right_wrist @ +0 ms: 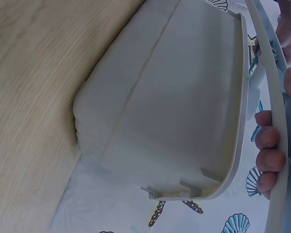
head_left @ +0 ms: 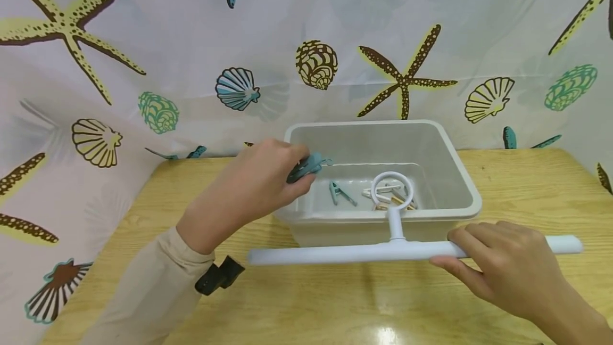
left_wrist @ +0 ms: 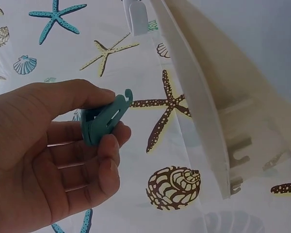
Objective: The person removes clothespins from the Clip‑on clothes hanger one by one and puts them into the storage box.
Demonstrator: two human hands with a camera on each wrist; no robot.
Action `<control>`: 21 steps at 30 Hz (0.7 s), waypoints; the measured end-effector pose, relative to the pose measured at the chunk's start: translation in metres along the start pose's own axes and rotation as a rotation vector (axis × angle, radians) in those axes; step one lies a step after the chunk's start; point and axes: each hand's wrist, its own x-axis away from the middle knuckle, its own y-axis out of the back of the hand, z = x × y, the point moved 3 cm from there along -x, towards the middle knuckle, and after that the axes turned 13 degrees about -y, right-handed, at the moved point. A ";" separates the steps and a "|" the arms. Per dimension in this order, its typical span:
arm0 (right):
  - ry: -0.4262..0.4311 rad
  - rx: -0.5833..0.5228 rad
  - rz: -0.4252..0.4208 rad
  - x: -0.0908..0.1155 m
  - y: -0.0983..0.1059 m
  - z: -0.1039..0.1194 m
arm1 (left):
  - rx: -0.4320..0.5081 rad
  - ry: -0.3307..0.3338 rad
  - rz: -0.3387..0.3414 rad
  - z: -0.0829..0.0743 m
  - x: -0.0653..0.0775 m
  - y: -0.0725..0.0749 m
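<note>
Between the thumb and fingers of my left hand (head_left: 261, 174) a teal clothespin (left_wrist: 104, 119) is pinched, held above the left part of a white plastic bin (head_left: 364, 123). In the left wrist view its small loop end points away from the palm. My right hand (head_left: 507, 268) grips a long white bar (head_left: 335, 254) near its right end, thumb below and fingers over the top. From the bar's middle a short neck rises to a white ring (head_left: 375, 188), which overlaps the bin's front rim in the head view. Inside the bin lies another teal clothespin (head_left: 334, 193).
Several white and tan clothespins (head_left: 380, 190) lie at the right of the bin floor, partly behind the ring. The bin stands on a wooden table (head_left: 531, 185). Behind hangs a cloth (head_left: 273, 20) printed with shells and starfish. A black device (head_left: 219, 276) sits at the left wrist.
</note>
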 end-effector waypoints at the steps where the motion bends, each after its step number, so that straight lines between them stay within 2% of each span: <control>1: 0.001 -0.001 0.003 0.001 0.000 0.000 | 0.002 0.001 0.005 0.001 -0.001 -0.001; 14: 0.007 -0.003 0.018 0.003 -0.004 -0.001 | 0.009 0.069 0.077 0.029 -0.007 -0.017; 21: 0.008 -0.013 0.023 0.004 -0.004 -0.001 | 0.022 0.101 0.103 0.040 -0.017 -0.026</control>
